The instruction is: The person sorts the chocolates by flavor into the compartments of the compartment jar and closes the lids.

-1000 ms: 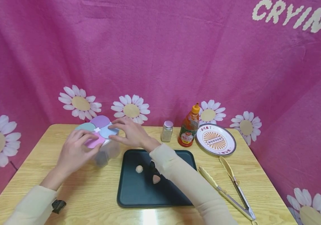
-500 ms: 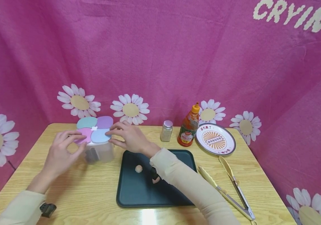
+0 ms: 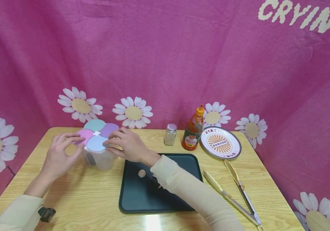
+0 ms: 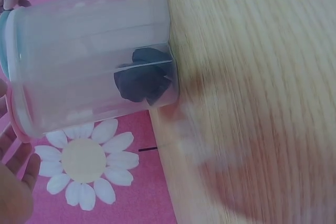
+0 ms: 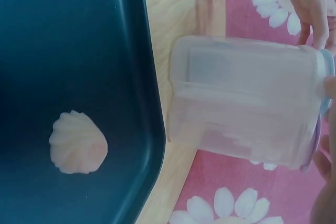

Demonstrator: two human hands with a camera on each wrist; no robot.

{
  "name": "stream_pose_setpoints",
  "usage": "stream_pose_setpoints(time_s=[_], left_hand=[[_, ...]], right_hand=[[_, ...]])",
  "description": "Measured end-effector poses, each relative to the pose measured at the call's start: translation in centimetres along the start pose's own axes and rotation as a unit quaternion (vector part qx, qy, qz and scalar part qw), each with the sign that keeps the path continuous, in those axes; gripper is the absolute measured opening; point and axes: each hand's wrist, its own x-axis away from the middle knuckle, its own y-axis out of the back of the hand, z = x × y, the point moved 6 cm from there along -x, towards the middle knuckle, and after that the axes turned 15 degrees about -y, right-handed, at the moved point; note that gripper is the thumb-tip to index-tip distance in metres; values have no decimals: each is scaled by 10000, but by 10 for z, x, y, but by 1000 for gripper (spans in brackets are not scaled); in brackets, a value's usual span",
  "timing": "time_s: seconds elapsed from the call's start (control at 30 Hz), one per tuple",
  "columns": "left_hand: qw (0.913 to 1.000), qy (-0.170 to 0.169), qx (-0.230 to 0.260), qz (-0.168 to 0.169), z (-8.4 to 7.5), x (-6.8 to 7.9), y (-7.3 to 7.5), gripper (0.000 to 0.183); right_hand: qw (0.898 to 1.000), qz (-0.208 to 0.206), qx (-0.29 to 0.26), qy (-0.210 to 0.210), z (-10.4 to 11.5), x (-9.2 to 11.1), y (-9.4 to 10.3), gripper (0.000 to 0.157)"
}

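A clear plastic storage canister (image 3: 104,161) stands upright at the table's left rear. Its lid has rounded petal-like sections, including pink (image 3: 84,136), blue (image 3: 96,143), teal (image 3: 94,124) and purple (image 3: 109,129). My left hand (image 3: 58,157) holds the lid's rim at the pink section, thumb and fingers curved. On the opposite side my right hand (image 3: 128,146) grips the rim by the blue section. Something dark (image 4: 144,77) shows through the wall near the canister's base in the left wrist view.
A dark tray (image 3: 142,199) holds a pale shell-shaped piece (image 5: 79,142); my right forearm crosses above it. Farther right are a shaker jar (image 3: 170,135), a red sauce bottle (image 3: 192,133), a round plate (image 3: 220,143) and tongs (image 3: 244,192). A pink curtain (image 3: 165,64) hangs behind.
The canister has turned clockwise seen from above, its pink section swinging from front to left and blue from right to front. Both hands have shifted left, the left hand more.
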Motion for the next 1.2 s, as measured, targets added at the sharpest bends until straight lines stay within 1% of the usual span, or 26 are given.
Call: stream_pose_setpoints(time_s=[0.17,0.27,0.37,0.47,0.53,0.63,0.77,0.87,0.93,1.03,1.07,1.2], left_hand=[[9998,65,116,143,4,-3,-1,25],[9997,80,128,211,5,-5,-1,25],[9995,-139,-22,287,3,-4,0,25],[9979,-507,-144,381,-4,-2,1,29],[9963,-703,-119,477,-9,-1,2,33],[9948,-837,3,584,-14,1,1,41],[9938,-922,109,610,-15,-1,-1,48],[9923,-1052,25,661,-16,-2,-2,49],[9904,-1160,-93,741,-16,-2,-4,46],[9877,-1304,-252,828,-16,-2,-5,36],[9872,-1333,-279,831,-16,-2,-5,38],[9868,-1388,-303,776,-16,-1,-5,72]], right_hand=[[9999,-63,111,19,8,-1,1,22],[9999,1,130,-18,11,-2,2,21],[9998,126,53,-137,10,-5,3,20],[9991,330,-66,-275,5,-8,2,23],[9982,480,-127,-333,2,-9,0,28],[9974,628,-152,-333,-1,-11,-2,32],[9977,613,-147,-249,1,-14,-4,33],[9982,533,-162,-202,2,-15,-5,33],[9984,486,-218,-183,2,-16,-5,33],[9983,493,-275,-160,2,-16,-4,31],[9982,506,-290,-153,3,-16,-3,31],[9979,569,-290,-138,3,-16,-2,30]])
